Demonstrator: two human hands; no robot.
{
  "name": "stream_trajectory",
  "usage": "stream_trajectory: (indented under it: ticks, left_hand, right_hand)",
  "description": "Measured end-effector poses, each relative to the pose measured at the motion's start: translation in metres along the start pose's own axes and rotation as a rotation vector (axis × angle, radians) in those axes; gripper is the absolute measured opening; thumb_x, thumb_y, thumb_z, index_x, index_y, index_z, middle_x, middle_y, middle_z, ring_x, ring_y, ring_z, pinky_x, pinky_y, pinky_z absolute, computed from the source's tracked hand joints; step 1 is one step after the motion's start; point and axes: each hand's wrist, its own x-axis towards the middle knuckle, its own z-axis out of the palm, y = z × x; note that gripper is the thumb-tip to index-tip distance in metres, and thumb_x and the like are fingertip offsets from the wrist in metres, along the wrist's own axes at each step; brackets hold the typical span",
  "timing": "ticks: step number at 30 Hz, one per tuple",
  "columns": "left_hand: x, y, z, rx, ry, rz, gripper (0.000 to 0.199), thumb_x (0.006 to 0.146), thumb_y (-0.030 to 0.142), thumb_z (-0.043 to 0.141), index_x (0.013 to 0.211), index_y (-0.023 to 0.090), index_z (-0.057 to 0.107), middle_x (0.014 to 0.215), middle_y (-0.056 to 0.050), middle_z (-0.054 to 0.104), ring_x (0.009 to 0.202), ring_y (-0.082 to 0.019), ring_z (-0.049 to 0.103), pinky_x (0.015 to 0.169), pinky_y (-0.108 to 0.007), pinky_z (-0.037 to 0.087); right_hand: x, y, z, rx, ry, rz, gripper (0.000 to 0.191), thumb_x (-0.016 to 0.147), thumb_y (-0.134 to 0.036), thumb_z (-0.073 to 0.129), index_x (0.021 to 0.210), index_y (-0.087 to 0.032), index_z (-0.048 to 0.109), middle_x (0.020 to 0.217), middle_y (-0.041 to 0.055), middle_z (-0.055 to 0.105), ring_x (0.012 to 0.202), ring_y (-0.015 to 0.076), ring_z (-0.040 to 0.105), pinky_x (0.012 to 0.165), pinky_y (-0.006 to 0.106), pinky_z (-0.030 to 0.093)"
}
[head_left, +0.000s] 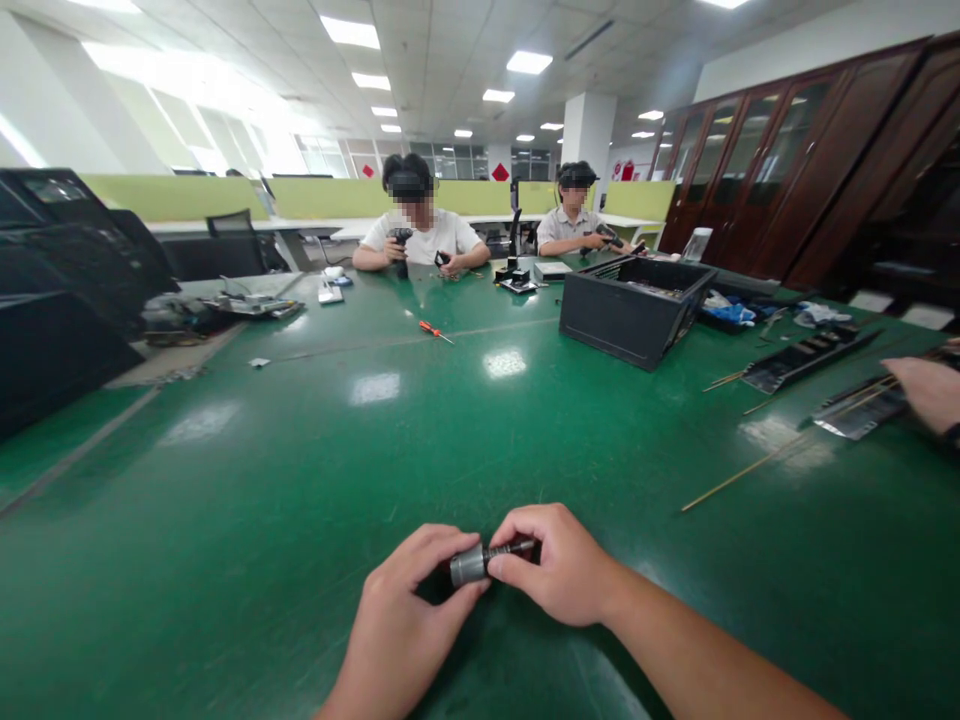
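Low in the head view, above the green table (300,470), my left hand (409,610) grips a short silver metal cylinder (469,566) between thumb and fingers. A thin dark shaft with a ridged or threaded part (510,548) extends from the cylinder's right end. Thumb and index finger of my right hand (559,565) are closed on this shaft, whose tip shows beside the index finger. Cylinder and shaft lie nearly level, pointing right. The other fingers of my right hand are curled and partly hidden.
An orange screwdriver (431,329) lies mid-table. Behind it are two people with tools. A black metal case (611,315) stands back right. Metal trays and thin rods (742,480) lie at right, near another person's hand (926,390). Dark equipment (60,260) stands at left.
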Motion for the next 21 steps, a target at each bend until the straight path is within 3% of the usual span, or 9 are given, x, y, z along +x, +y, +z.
stream_trajectory:
  ticks: [21]
  left_hand:
    - [0.0000,0.0016,-0.0043,0.010,0.019,0.014,0.026,0.073,0.016,0.076,0.095,0.030,0.076,0.086,0.004,0.072,0.075,-0.014,0.070,0.068,-0.021,0.055]
  right_hand:
    - [-0.0019,0.0003,-0.0023,-0.045,0.001,-0.120,0.002,0.080,-0.018,0.071,0.079,-0.018,0.072,0.073,-0.0014,0.067,0.068,0.0129,0.060,0.065,0.024,0.040]
